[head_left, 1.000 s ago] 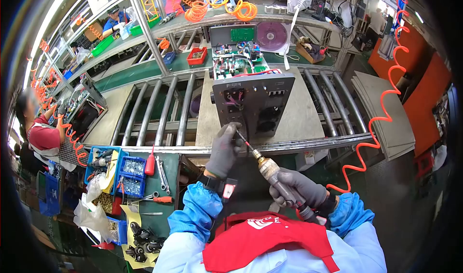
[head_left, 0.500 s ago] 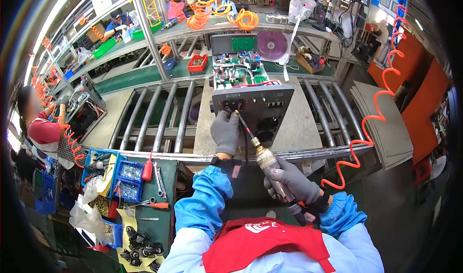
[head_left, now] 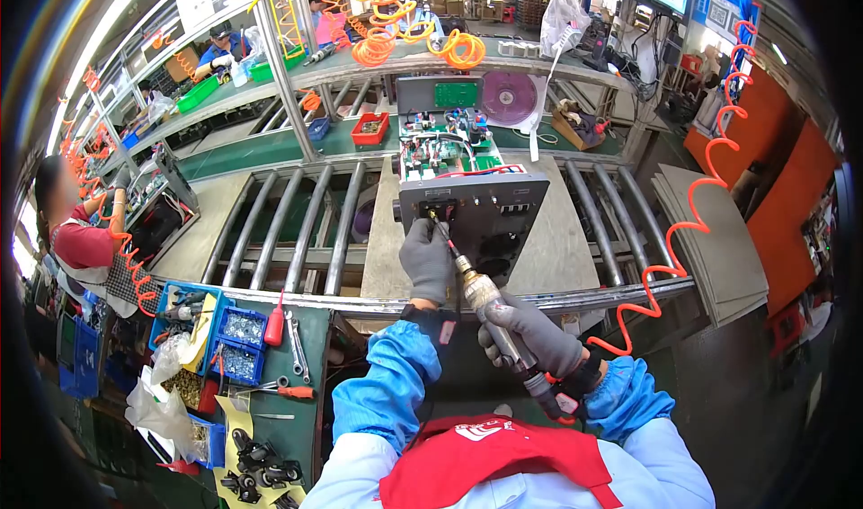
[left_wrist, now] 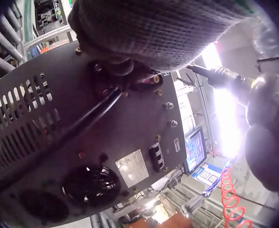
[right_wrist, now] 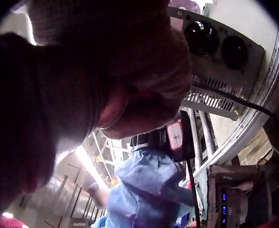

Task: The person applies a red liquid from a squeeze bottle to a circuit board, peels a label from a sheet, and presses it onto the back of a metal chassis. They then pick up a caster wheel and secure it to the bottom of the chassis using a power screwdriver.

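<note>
A grey box-shaped electronic unit stands with its dark rear panel (head_left: pixel 476 224) towards me and its circuit boards (head_left: pixel 449 154) exposed. My gloved left hand (head_left: pixel 426 262) is up against the panel's upper left. In the left wrist view its curled fingers hold a black cable (left_wrist: pixel 77 126) close to where it enters a dark recess, partly hidden by the glove. My gloved right hand (head_left: pixel 544 336) grips a power screwdriver (head_left: pixel 485 295), held at a slant. The bit's tip is right at a small brass-coloured screw (head_left: pixel 432 213) by the left fingertips.
The unit sits on a board (head_left: pixel 571 248) on the roller conveyor (head_left: pixel 310 230). Left of me, a green bench holds blue screw bins (head_left: pixel 241 325), wrenches (head_left: pixel 297 343), a red bottle (head_left: pixel 274 327) and black casters (head_left: pixel 261 464). A red coiled hose (head_left: pixel 670 275) hangs to the right.
The left hand has risen from the panel's lower edge to the recess. The screwdriver has moved up and left with it, and its bit now reaches the brass-coloured screw.
</note>
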The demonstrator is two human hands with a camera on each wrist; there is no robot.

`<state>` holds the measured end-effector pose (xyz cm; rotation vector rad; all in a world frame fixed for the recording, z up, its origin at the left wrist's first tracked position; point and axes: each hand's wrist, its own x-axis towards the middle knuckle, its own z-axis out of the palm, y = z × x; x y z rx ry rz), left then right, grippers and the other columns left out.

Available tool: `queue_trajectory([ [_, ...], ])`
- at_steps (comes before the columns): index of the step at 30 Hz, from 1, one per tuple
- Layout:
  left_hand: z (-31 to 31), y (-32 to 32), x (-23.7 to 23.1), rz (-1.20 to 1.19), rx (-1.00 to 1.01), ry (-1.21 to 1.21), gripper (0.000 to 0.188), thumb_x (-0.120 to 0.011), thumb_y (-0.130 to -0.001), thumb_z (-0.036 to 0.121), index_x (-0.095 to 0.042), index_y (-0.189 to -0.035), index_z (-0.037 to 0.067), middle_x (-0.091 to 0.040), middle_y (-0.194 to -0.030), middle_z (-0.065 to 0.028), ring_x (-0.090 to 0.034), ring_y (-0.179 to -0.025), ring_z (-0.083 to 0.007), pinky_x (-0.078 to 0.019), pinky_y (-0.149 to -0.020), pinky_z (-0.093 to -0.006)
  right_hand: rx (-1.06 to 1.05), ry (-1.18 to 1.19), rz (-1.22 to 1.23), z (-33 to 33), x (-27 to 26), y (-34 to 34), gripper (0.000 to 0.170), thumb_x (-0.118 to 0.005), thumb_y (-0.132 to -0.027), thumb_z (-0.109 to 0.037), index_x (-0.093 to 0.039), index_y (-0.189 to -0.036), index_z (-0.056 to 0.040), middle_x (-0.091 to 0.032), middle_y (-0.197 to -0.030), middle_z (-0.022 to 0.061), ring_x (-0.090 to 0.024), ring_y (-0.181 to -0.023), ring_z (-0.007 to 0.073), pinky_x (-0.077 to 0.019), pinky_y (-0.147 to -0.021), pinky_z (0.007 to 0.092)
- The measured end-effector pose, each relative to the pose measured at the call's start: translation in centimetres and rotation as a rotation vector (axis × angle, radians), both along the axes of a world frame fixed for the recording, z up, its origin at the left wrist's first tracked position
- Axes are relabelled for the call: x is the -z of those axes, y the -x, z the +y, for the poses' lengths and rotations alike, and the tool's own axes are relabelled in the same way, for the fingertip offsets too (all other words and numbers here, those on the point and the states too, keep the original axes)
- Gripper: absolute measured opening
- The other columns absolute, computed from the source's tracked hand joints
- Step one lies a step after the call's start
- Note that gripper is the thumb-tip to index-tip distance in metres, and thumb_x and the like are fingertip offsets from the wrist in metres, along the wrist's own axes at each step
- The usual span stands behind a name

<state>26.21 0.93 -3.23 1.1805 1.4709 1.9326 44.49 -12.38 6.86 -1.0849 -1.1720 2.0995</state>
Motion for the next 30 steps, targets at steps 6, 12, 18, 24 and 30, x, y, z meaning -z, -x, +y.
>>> queue_trajectory([
  [6,-1.5,-0.5,-1.8,0.235,-0.096,0.024,0.019,-0.070,-0.088,0.019,-0.065,-0.085,0.001,-0.062,-0.068,-0.0061,-0.055,-0.060,-0.0120,-0.0440,-0.056,-0.0304,0.054,0.022,0.055,-0.5,-0.5,0.2,0.034,-0.053,-0.099,-0.035,-0.047,-0.118,-0.0075,-0.063,-0.082,0.0068,-0.063,-0.063,0.0136,-0.0538,-0.053,0.0255],
  [12,-1.8,-0.3,-2.1,0.213,-0.112,0.106,0.024,-0.070,-0.087,0.025,-0.066,-0.085,0.002,-0.062,-0.066,-0.0111,-0.058,-0.058,-0.0183,-0.0447,-0.056,-0.0346,0.163,0.118,0.148,-0.9,0.5,1.6,0.039,-0.053,-0.099,-0.041,-0.049,-0.118,-0.0078,-0.062,-0.081,0.0065,-0.062,-0.062,0.0134,-0.0530,-0.052,0.0259],
  [18,-1.2,0.8,-1.3,0.189,-0.037,0.081,0.027,-0.071,-0.086,0.027,-0.066,-0.082,0.001,-0.061,-0.064,-0.0110,-0.055,-0.055,-0.0181,-0.0435,-0.055,-0.0351,0.242,0.282,0.316,-1.8,0.0,3.8,0.039,-0.052,-0.099,-0.044,-0.050,-0.116,-0.0089,-0.061,-0.081,0.0063,-0.061,-0.060,0.0130,-0.0536,-0.052,0.0261],
  [24,-0.9,0.9,-1.2,0.176,-0.037,0.083,0.028,-0.071,-0.086,0.029,-0.065,-0.081,0.001,-0.062,-0.065,-0.0121,-0.055,-0.055,-0.0190,-0.0432,-0.054,-0.0352,0.292,0.166,0.220,-2.5,-0.3,5.9,0.039,-0.050,-0.101,-0.044,-0.052,-0.109,-0.0063,-0.062,-0.079,0.0064,-0.061,-0.059,0.0140,-0.0531,-0.051,0.0266],
  [30,-1.1,1.1,-1.6,0.138,0.011,0.112,0.027,-0.072,-0.085,0.028,-0.066,-0.083,0.001,-0.064,-0.066,-0.0132,-0.058,-0.057,-0.0212,-0.0444,-0.055,-0.0362,0.331,0.166,0.178,-2.6,-0.3,7.1,0.040,-0.052,-0.100,-0.045,-0.052,-0.109,-0.0068,-0.062,-0.081,0.0068,-0.061,-0.060,0.0138,-0.0539,-0.052,0.0266],
])
